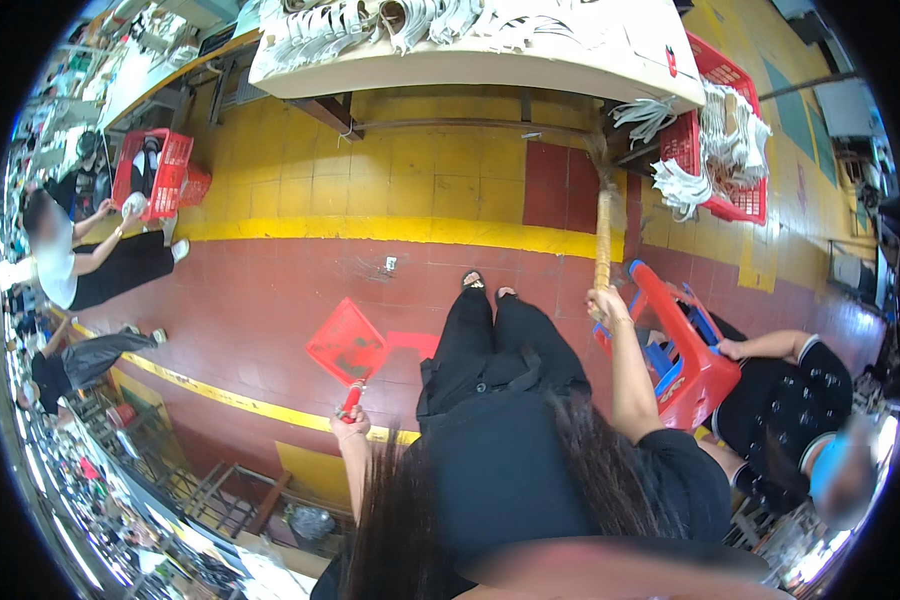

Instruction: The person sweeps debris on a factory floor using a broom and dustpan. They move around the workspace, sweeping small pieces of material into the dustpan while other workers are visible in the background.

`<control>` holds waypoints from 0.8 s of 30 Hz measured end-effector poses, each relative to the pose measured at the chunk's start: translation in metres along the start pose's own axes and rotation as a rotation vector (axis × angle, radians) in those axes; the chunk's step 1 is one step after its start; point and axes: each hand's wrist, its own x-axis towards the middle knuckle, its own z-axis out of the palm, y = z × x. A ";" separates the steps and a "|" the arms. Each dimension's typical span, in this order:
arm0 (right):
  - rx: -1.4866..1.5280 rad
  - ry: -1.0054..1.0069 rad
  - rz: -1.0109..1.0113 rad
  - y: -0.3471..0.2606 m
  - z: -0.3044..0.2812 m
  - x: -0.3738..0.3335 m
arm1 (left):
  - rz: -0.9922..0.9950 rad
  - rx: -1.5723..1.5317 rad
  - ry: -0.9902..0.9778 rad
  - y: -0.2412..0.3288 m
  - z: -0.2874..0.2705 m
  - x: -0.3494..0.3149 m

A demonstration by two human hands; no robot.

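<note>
My left hand (349, 424) is closed around the handle of a red plastic dustpan (348, 342), held out to my left over the red floor. Some dark debris shows in its pan. In my right hand (608, 303) is the long straw-coloured handle of a broom (603, 238). The broom's bristles reach forward to the floor by the table's right leg, partly in its shade. A small white scrap (390, 264) lies on the floor ahead of my feet, with thin dark litter beside it.
A long white table (490, 68) with white strap pieces stands ahead. Red baskets (758, 205) with white strips sit at its right end. Close on my right, a person (785, 395) holds red and blue plastic stools (685, 345). Another person (65, 255) works at the left beside a red basket (170, 165).
</note>
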 end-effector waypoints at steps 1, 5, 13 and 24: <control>-0.013 -0.099 0.038 -0.006 0.003 0.019 | -0.031 -0.006 -0.051 -0.001 -0.002 -0.004; -0.205 -0.254 0.044 -0.016 -0.018 0.029 | 0.039 -0.131 0.078 -0.017 -0.006 -0.024; -0.115 -0.195 -0.059 0.030 -0.169 -0.054 | 0.162 -0.158 0.088 -0.069 -0.010 -0.042; 0.402 -0.428 0.396 0.051 0.133 0.125 | 0.038 -0.415 -0.005 -0.115 -0.059 -0.059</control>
